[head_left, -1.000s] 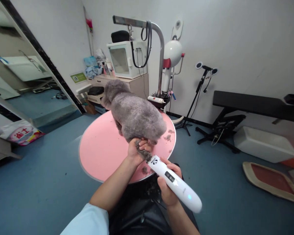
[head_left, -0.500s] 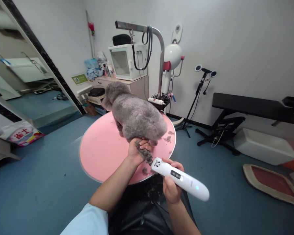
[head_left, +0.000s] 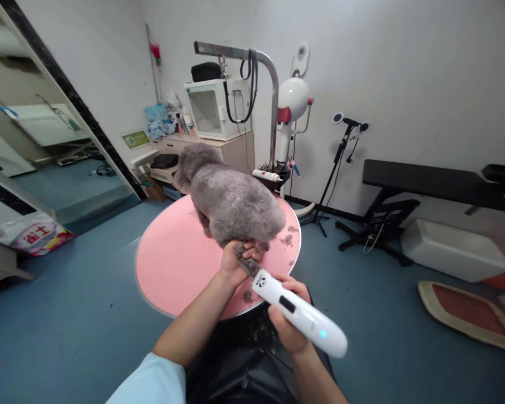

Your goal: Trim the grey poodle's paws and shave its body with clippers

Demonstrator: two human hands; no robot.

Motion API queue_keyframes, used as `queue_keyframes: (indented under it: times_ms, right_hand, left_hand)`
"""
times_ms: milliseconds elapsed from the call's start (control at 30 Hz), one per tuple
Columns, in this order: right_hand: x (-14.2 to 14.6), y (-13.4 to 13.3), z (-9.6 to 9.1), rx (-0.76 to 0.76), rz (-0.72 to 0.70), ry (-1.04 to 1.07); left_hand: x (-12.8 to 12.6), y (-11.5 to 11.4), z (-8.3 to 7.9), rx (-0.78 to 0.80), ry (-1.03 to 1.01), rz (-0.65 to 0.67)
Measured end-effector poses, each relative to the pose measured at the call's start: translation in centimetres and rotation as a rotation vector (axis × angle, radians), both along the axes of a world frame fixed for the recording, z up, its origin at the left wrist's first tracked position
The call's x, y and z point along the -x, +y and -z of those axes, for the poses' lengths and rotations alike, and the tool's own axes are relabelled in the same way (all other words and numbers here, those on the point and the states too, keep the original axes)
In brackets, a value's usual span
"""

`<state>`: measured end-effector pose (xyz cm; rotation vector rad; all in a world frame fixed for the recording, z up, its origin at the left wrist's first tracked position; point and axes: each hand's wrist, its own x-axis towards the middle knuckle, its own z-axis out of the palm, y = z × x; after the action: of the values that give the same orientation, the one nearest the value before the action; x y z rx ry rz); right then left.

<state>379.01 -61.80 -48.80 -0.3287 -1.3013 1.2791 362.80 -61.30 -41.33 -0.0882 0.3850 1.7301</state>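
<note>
A grey, curly-coated dog [head_left: 235,196] stands on a round pink grooming table [head_left: 168,264], its rump towards me and its head turned away. My left hand [head_left: 234,264] is closed around one of its hind legs [head_left: 247,261], which is drawn back past the table's near edge. In my right hand [head_left: 291,314] is a white hair clipper [head_left: 301,311] with a lit blue light. The clipper's blade end touches or nearly touches the fur at the paw end of the leg; the blade itself is hidden. Cut fur [head_left: 248,295] lies beneath on the table.
A metal grooming arm [head_left: 273,101] with a black loop leash [head_left: 255,84] rises behind the dog. A white tube [head_left: 267,175] rests on a tray by the post. Further right are a light stand [head_left: 336,168] and a black bench [head_left: 437,182]. A black apron [head_left: 244,365] covers my lap.
The clipper has shifted slightly left and tilted, its rear end lower and nearer me. My left hand keeps its hold on the leg. The whole view has shifted slightly.
</note>
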Motion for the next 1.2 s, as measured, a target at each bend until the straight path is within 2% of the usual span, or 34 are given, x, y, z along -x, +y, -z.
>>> queue_keyframes:
  times_ms: [100, 167, 333, 467, 600, 867, 967, 1033, 1100, 1200]
  right_hand:
    - [0.1, -0.3, -0.1, -0.221, 0.119, -0.118]
    - [0.3, -0.5, 0.3, -0.304, 0.179, -0.176]
    - [0.8, -1.0, 1.4, -0.356, 0.23, -0.211]
    - [1.0, -1.2, 0.9, -0.322, 0.264, -0.18]
    - [0.8, -1.5, 0.4, -0.371, 0.242, -0.193]
    - [0.9, -1.1, 1.3, -0.486, 0.193, -0.276]
    - [0.6, -1.0, 0.6, -0.437, 0.153, -0.299]
    - [0.3, -1.1, -0.1, -0.367, 0.036, -0.281]
    - [0.0, -1.1, -0.6, -0.216, -0.05, -0.206]
    - [-0.1, -0.8, -0.7, 0.141, -0.005, -0.064]
  left_hand:
    - [-0.3, 0.1, -0.5, 0.091, 0.048, 0.051]
    - [-0.6, 0.1, -0.9, 0.128, 0.08, 0.069]
    - [-1.0, 0.1, -1.2, 0.134, 0.077, 0.027]
    - [-0.9, 0.1, -1.0, 0.126, 0.08, 0.033]
    - [-0.7, 0.0, -0.8, 0.106, 0.084, 0.036]
    - [-0.5, 0.0, -0.6, 0.052, 0.0, 0.059]
    - [-0.2, 0.2, 0.1, -0.018, -0.015, 0.046]
    - [0.0, 0.2, 0.7, -0.057, -0.009, 0.061]
    - [0.3, 0.3, 1.2, -0.083, 0.003, 0.079]
    - [0.7, 0.2, 1.8, -0.106, 0.023, 0.101]
